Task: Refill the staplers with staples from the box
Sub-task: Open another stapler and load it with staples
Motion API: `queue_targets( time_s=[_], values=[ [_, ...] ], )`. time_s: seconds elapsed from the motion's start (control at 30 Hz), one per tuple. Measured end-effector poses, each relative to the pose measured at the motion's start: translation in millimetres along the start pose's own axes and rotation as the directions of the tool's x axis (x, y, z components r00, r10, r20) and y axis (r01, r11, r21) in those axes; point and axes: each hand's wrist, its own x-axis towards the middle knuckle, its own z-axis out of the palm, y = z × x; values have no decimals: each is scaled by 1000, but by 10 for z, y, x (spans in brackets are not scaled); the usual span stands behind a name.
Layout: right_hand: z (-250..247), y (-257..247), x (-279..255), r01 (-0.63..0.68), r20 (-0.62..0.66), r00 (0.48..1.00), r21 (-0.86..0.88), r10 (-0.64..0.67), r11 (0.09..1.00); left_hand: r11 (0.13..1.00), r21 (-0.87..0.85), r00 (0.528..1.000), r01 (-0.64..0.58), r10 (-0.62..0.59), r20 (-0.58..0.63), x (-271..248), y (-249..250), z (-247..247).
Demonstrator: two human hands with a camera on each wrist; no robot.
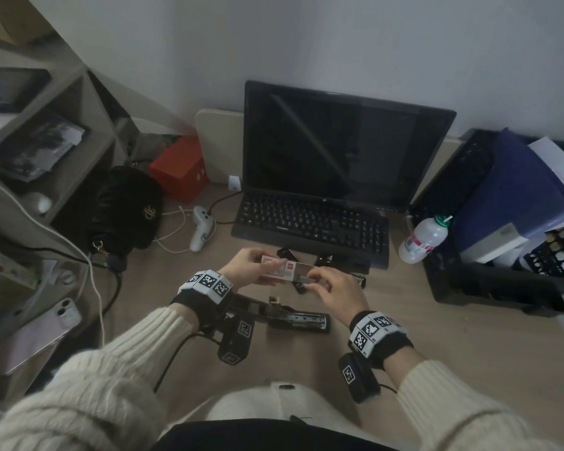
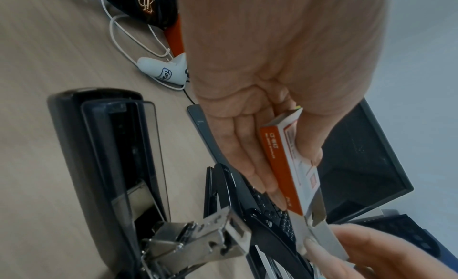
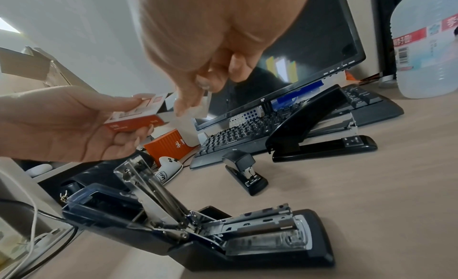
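My left hand [image 1: 253, 268] grips a white and orange staple box [image 1: 275, 271] above the desk, thumb on top and fingers beneath [image 2: 247, 150]. The right hand [image 1: 331, 286] pinches the grey inner tray [image 1: 302, 275] that sticks out of the box's right end [image 2: 319, 224]. Below both hands a black stapler [image 1: 284, 315] lies flat with its lid swung fully open and its metal channel exposed [image 3: 260, 222]. A larger black stapler [image 3: 317, 130] stands open by the keyboard. A small stapler [image 3: 245, 171] sits in front of it.
A keyboard [image 1: 313, 222] and dark monitor [image 1: 339, 141] stand behind the staplers. A water bottle [image 1: 422, 239] and a black tray of folders [image 1: 502, 281] are at the right. A black handbag [image 1: 127, 206], white controller [image 1: 201, 227], orange box [image 1: 179, 169] and cables lie left.
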Motion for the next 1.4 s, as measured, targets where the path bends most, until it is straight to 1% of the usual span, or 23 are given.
queue_targets(
  time_s=[0.2,0.37,0.4,0.47,0.5,0.57,0.63,0.7,0.77,0.83,0.87,0.93,0.97,1.0,1.03,1.07,1.1,1.13,1.17,1.2,1.27,1.3,1.4],
  values=[
    [16,37,41,73,-77,995,52,-68,996,1000,3,1000,27,-27,-11,43,-38,-81],
    [-15,93,39,53,-98,994,45,-49,998,998,4,997,61,-61,-51,95,-125,-201],
    [-12,122,18,29,-75,997,32,-27,999,998,-3,996,69,-69,-62,100,-140,-213],
    [19,215,-34,-67,-7,998,-7,67,998,997,-19,994,77,-79,-79,107,-176,-227],
    [29,265,-65,-122,34,992,-36,123,992,997,-23,993,80,-82,-83,111,-195,-232],
    [63,333,-118,-184,145,969,-107,198,977,996,-20,992,89,-90,-85,111,-232,-256],
    [90,320,-159,-173,254,943,-171,213,970,995,-19,992,99,-100,-78,108,-262,-274],
    [158,304,-181,-151,347,914,-188,209,971,994,-34,991,106,-108,-77,103,-277,-281],
    [268,342,-195,-159,398,891,-179,220,971,993,-45,990,109,-112,-82,90,-282,-280],
    [369,379,-197,-164,403,887,-186,227,969,992,-47,989,118,-121,-82,76,-282,-280],
    [400,379,-202,-135,404,891,-205,209,969,992,-47,989,121,-125,-82,71,-282,-281],
    [426,360,-205,-100,440,874,-247,204,964,991,-41,988,124,-127,-84,67,-290,-286],
    [428,349,-213,-101,450,865,-273,220,957,992,-36,989,122,-124,-84,64,-297,-286],
    [444,352,-218,-95,435,873,-289,219,953,992,-30,989,118,-121,-84,61,-302,-285],
    [467,370,-218,-125,428,869,-297,249,947,993,-23,990,117,-119,-82,59,-306,-285],
    [567,507,-217,-148,413,873,-280,258,949,993,-15,990,117,-118,-79,58,-309,-285],
    [750,788,-232,-166,412,873,-252,260,954,993,-7,990,118,-118,-76,60,-312,-282],
    [928,1063,-249,-124,408,887,-244,218,962,993,-3,990,119,-119,-74,62,-313,-277],
    [1009,1161,-247,-101,418,886,-249,201,963,993,1,990,119,-119,-73,64,-311,-272],
    [965,1065,-228,-77,421,886,-278,193,957,993,8,990,119,-119,-73,66,-309,-266],
    [695,663,-196,-54,397,896,-353,202,934,993,23,991,117,-115,-74,65,-302,-253],
    [625,551,-186,-45,404,889,-390,215,920,993,27,991,114,-112,-73,63,-299,-246],
    [545,400,-140,-13,409,886,-449,218,894,993,28,992,111,-108,-69,56,-287,-240]
  ],
)
